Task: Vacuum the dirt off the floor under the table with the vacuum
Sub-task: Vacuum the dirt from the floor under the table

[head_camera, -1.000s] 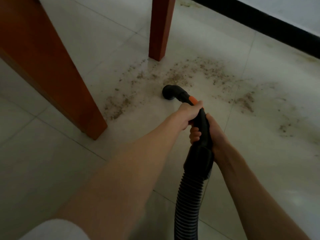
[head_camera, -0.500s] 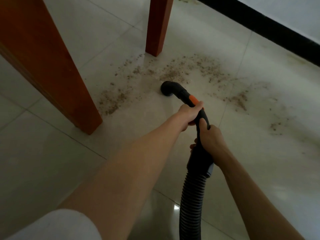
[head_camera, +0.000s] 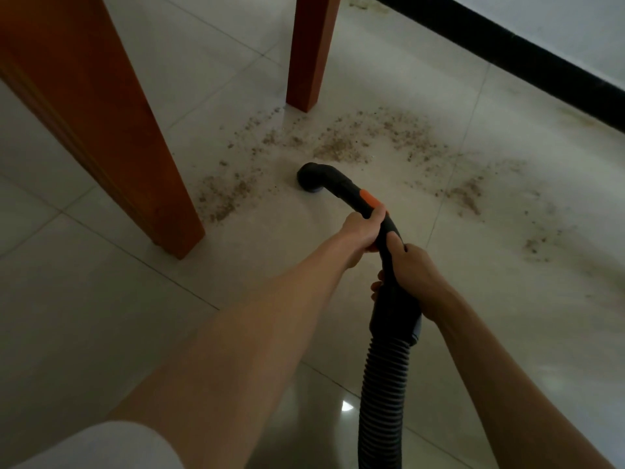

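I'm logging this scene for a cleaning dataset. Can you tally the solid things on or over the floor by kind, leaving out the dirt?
Wooden table legs: 2, near and far
Vacuum hose with nozzle: 1
Hands gripping the hose: 2, left hand and right hand
Total: 5

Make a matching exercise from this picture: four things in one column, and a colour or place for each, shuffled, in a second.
Things:
1. vacuum nozzle
2. near table leg
3. ribbed hose
4. left hand

Descriptions:
A. reddish-brown wood
B. mouth down on the tiles, beside the dirt
C. grips the handle just below the orange button
D. runs to the bottom edge

Pairs: 1-B, 2-A, 3-D, 4-C
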`<state>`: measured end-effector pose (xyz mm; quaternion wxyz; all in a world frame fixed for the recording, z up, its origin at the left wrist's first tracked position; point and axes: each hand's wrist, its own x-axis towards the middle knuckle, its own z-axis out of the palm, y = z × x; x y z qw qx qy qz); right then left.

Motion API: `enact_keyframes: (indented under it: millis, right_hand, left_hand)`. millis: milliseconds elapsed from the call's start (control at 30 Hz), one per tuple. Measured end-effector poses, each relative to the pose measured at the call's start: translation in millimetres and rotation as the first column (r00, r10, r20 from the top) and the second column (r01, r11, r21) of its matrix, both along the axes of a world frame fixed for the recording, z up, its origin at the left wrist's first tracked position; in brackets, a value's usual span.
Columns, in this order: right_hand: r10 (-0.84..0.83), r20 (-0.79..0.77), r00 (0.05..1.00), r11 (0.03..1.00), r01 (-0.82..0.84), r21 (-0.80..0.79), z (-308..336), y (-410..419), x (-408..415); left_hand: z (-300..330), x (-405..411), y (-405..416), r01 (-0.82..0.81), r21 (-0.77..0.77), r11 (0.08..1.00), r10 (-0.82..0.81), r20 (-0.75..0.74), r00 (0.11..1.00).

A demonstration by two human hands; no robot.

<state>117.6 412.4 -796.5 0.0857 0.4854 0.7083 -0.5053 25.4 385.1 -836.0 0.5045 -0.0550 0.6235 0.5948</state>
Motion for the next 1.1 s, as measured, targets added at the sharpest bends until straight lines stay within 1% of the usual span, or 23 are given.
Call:
enact_keyframes:
  millis: [167, 300, 367, 533, 767, 900, 1100]
  right_hand:
    - [-0.017, 0.000, 1.000, 1.000, 0.017, -0.021, 4, -5, 4]
    - [-0.111, -0.014, 0.994, 0.992, 0.110, -0.054, 3, -13, 6]
    - [-0.132, -0.013, 0.991, 0.988, 0.130, -0.082, 4, -15, 6]
    - [-0.085, -0.002, 0.996, 0.991, 0.085, -0.103, 8, -10, 5]
    - [-0.145, -0.053, 0.988, 0.986, 0.140, -0.088, 7, -16, -21]
    - [-0.106, -0.047, 0.993, 0.993, 0.103, -0.060, 7, -14, -36]
    - [-0.087, -0.036, 0.996, 0.992, 0.084, -0.091, 7, -14, -35]
  left_hand:
    - [6, 1, -6, -0.007, 0.000, 1.000, 0.007, 0.014, 1.000]
    - [9, 7, -7, 0.008, -0.047, 0.999, -0.009, -0.025, 1.000]
    - [7, 8, -7, 0.010, -0.074, 0.997, -0.012, -0.037, 0.999]
    - [10, 5, -8, 0.000, -0.088, 0.996, -0.002, -0.026, 1.000]
    - [19, -10, -6, -0.027, -0.097, 0.995, 0.023, -0.035, 0.999]
    - [20, -23, -5, -0.066, -0.100, 0.993, 0.061, -0.055, 0.997]
    - [13, -28, -7, -0.083, -0.102, 0.991, 0.081, -0.024, 0.996]
